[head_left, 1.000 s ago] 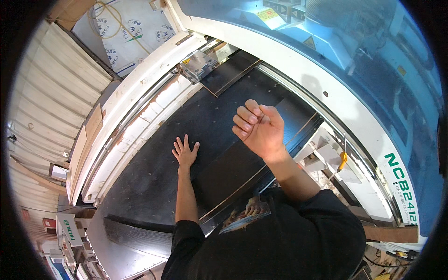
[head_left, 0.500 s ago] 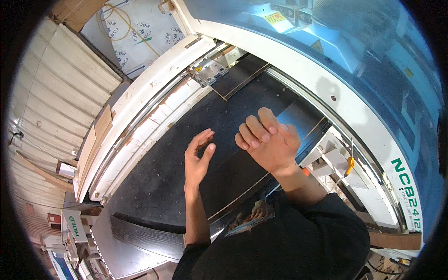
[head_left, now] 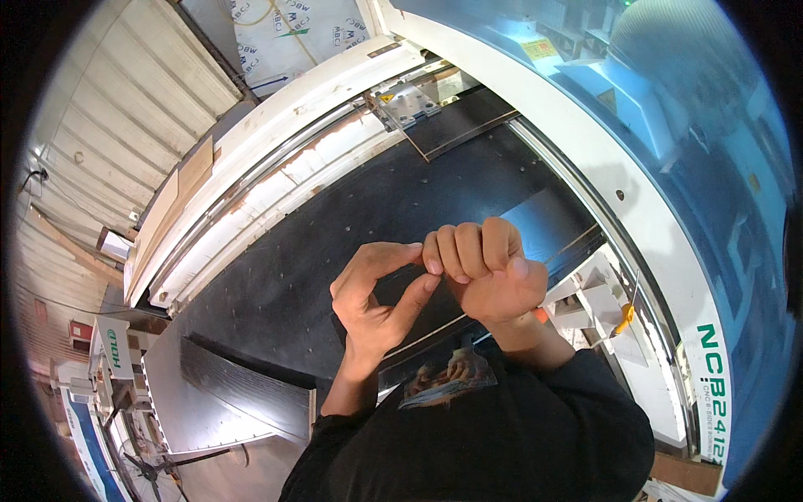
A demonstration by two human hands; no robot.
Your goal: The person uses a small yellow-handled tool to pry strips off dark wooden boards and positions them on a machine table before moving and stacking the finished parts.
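Along right of my feed, blue see-through hood (head_left: 711,226). Left of it, black desk (head_left: 284,276). On desk, dark light-edged panel (head_left: 548,227). Over panel I see left hand (head_left: 368,297), thumb and fingertips meeting fingertips of curled right hand (head_left: 492,272); cannot tell whether either grasps anything. Farther off, metal clamp (head_left: 408,106). Smallest, yellow-handled tool (head_left: 625,319), right of both hands.

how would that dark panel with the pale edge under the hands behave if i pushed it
The dark panel would probably slide rather than roll or tip, since it lies flat. It looks likely to stay stiff, being board-like with a clean pale edge. Its bluish sheen suggests a smooth face, perhaps slippery to grip.
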